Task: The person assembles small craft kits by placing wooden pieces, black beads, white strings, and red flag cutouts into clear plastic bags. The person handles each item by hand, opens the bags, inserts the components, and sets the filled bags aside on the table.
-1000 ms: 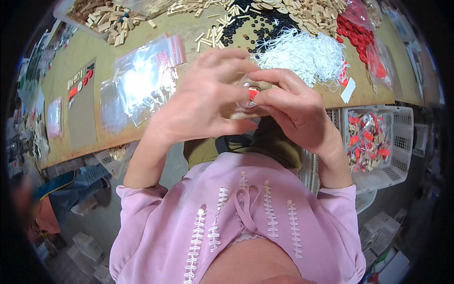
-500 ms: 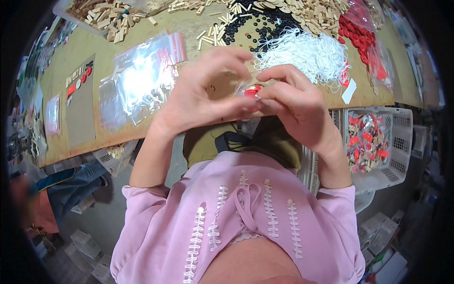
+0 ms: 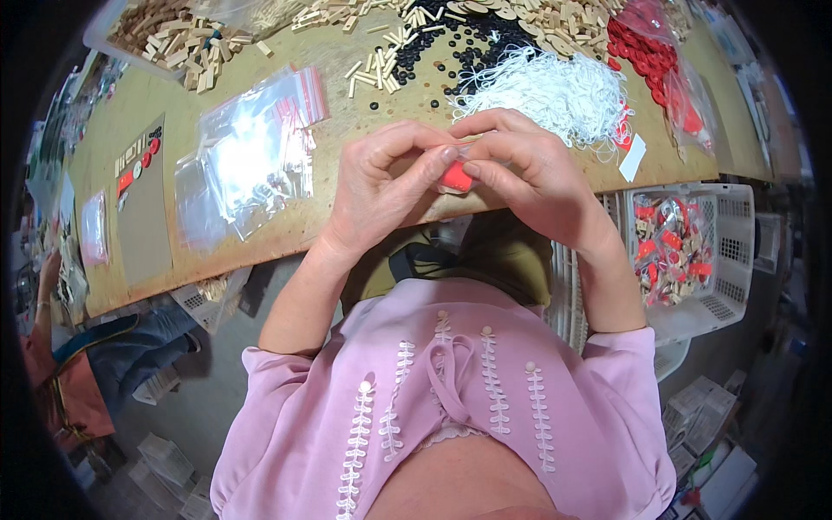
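Note:
Both hands meet over the table's front edge at a small clear plastic bag (image 3: 455,179) with a red piece and some pale pieces inside. My left hand (image 3: 381,182) pinches the bag's upper edge between thumb and forefinger. From the other side my right hand (image 3: 529,178) grips the same edge, thumb and fingertips close to the left ones. The fingers cover most of the bag's top. Left of the hands lies a stack of clear zip bags (image 3: 251,156) with red strips. Just beyond them is a heap of white string (image 3: 546,95).
Wooden blocks (image 3: 195,56), black beads (image 3: 425,56) and red pieces (image 3: 646,56) are heaped along the table's far side. A cardboard strip with sample parts (image 3: 143,208) lies left. A white basket (image 3: 728,260) of filled bags stands right. Another person's sleeve (image 3: 82,394) shows lower left.
My left hand, raised and spread around the bag before, has closed onto its upper edge beside my right fingers. The red piece in the bag now shows more fully.

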Action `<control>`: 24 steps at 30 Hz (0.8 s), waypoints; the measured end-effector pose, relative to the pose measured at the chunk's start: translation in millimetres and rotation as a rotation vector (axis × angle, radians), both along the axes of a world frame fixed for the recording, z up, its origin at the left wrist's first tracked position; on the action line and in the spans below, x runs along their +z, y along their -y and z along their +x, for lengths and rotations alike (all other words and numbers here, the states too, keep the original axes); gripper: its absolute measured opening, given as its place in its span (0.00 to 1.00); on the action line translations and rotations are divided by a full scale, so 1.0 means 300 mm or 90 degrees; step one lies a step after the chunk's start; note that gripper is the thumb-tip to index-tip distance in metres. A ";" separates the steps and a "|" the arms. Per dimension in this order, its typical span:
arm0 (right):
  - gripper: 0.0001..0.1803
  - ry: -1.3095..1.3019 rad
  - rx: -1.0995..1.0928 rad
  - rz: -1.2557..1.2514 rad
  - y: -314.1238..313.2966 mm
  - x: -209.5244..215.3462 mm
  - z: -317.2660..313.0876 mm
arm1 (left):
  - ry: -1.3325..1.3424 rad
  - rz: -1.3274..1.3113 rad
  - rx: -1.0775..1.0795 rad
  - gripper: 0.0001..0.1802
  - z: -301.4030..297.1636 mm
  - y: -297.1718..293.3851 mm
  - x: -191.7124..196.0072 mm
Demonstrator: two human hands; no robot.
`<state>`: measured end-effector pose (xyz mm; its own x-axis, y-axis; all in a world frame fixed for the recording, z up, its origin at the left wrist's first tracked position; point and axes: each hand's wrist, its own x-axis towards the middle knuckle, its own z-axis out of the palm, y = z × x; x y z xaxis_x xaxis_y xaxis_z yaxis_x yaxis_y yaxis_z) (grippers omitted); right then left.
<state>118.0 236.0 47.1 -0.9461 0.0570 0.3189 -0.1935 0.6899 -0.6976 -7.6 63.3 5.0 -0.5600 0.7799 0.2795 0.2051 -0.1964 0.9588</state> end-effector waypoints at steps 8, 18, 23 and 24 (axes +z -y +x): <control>0.09 -0.017 -0.166 -0.397 0.022 -0.013 0.025 | 0.190 0.079 0.046 0.07 0.008 -0.027 -0.006; 0.07 0.040 -0.132 -0.631 -0.017 -0.056 0.060 | 0.164 0.082 0.043 0.05 0.028 -0.044 -0.006; 0.07 0.027 -0.226 -0.461 0.042 -0.028 0.053 | 0.016 -0.051 0.031 0.04 0.027 -0.064 0.047; 0.08 0.036 -0.242 -0.402 0.049 -0.018 0.051 | -0.060 -0.057 0.068 0.04 0.035 -0.080 0.060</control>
<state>133.2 221.1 41.8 -0.8388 0.5402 0.0684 0.0264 0.1659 -0.9858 2.9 87.4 23.0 -0.6155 0.7417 0.2664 0.3103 -0.0827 0.9470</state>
